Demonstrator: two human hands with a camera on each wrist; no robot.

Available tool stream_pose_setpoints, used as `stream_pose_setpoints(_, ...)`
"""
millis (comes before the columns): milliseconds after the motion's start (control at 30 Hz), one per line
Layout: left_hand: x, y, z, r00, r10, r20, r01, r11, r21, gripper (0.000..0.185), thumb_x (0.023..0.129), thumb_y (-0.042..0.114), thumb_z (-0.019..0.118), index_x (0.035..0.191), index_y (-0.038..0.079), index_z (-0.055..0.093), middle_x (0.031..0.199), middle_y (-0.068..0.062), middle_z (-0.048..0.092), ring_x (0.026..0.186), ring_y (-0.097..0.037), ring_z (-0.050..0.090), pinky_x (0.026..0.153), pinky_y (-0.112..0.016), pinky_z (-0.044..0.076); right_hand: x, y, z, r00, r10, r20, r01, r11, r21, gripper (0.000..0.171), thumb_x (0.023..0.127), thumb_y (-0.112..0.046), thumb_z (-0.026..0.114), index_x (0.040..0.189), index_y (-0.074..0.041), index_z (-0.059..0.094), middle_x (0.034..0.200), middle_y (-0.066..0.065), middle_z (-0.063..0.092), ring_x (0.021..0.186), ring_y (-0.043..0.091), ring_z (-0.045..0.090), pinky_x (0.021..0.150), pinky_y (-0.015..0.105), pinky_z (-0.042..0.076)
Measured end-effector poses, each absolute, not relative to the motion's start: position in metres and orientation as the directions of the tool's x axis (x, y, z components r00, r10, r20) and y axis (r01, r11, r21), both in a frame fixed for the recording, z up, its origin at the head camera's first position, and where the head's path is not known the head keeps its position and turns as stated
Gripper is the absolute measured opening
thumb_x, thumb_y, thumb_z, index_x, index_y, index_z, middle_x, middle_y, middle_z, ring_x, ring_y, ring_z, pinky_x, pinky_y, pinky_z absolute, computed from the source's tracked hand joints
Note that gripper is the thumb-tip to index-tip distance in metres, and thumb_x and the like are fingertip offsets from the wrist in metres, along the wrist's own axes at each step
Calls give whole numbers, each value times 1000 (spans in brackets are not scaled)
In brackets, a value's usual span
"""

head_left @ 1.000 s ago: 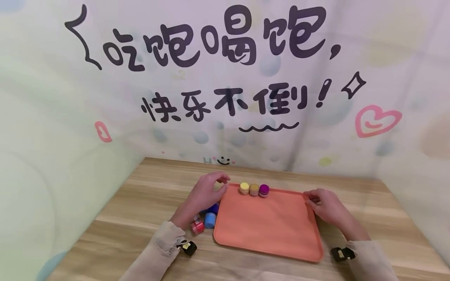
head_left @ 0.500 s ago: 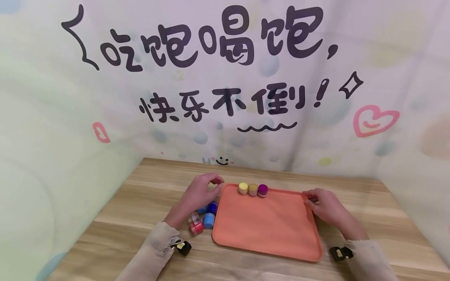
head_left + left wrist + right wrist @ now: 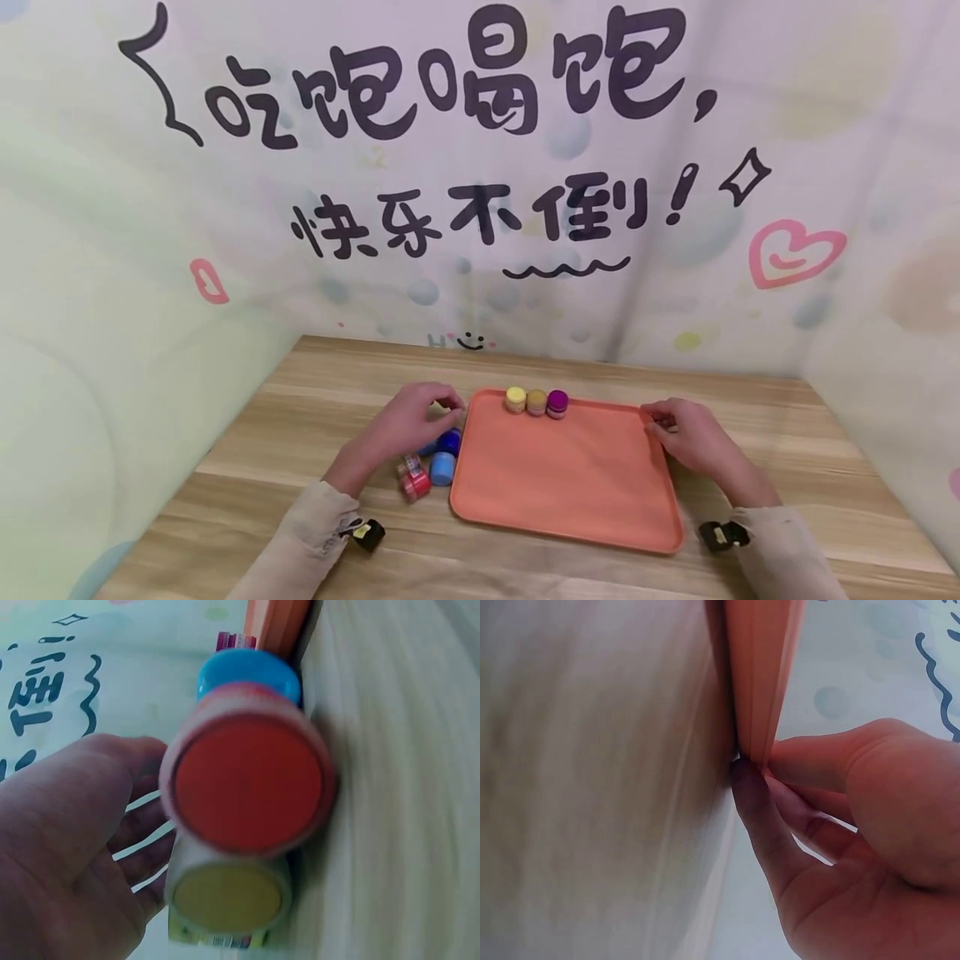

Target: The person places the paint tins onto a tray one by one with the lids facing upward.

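A coral tray (image 3: 566, 475) lies on the table, with small paint pots along its far edge: yellow (image 3: 516, 400), ochre (image 3: 536, 403) and purple (image 3: 557, 404). My right hand (image 3: 690, 435) pinches the tray's far right corner; in the right wrist view, thumb and fingers meet around the rim (image 3: 759, 682). My left hand (image 3: 414, 418) hovers left of the tray, fingers loosely bent and holding nothing. Near it lie a red pot (image 3: 415, 483), a light blue pot (image 3: 442, 470) and a dark blue pot (image 3: 449, 441). The left wrist view shows a yellowish-based pot (image 3: 227, 898) under the red one.
A wood-grain table (image 3: 360, 550) ends at a printed fabric wall (image 3: 405, 308) behind, with more fabric on both sides. Black straps with small devices (image 3: 369, 534) are worn at both wrists. The pots beside the tray sit close to its left rim.
My left hand has moved left and towards me, away from the tray's far left corner, above the loose pots. The right hand stays at the far right corner.
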State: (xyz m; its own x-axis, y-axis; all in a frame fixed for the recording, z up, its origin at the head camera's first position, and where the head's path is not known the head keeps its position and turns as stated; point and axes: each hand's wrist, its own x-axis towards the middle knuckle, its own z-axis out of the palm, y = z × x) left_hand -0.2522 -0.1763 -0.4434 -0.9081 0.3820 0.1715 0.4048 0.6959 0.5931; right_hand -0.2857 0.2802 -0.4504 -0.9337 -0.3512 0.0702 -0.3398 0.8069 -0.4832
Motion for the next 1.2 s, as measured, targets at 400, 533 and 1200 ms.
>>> stream_pose_setpoints(400, -251, -188, -445, -867, 489, 99, 445, 670, 594, 8, 105, 31, 74, 109, 25, 78, 108, 10, 77, 107, -12, 71, 96, -43, 62, -285, 282, -452, -923, -372, 96, -369, 787, -495, 31, 101, -5, 73, 128, 10, 73, 115, 25, 76, 98, 36, 76, 84, 50, 65)
stream_pose_setpoints(533, -251, -191, -446, -861, 505, 65, 439, 673, 595, 12, 102, 36, 77, 109, 26, 79, 106, 12, 77, 102, -10, 70, 94, -42, 62, -287, 282, -452, -921, -375, 103, -375, 787, -491, 31, 100, -5, 74, 128, 10, 73, 115, 25, 76, 98, 36, 77, 85, 51, 65)
stream_pose_setpoints(1200, -251, -192, -441, -871, 489, -44, 373, 718, 588, 26, 97, 43, 82, 113, 23, 83, 106, 11, 78, 99, -8, 71, 89, -36, 62, -287, 282, -452, -924, -370, 102, -370, 790, -489, 31, 100, -5, 74, 127, 10, 73, 115, 25, 76, 99, 37, 76, 85, 52, 65)
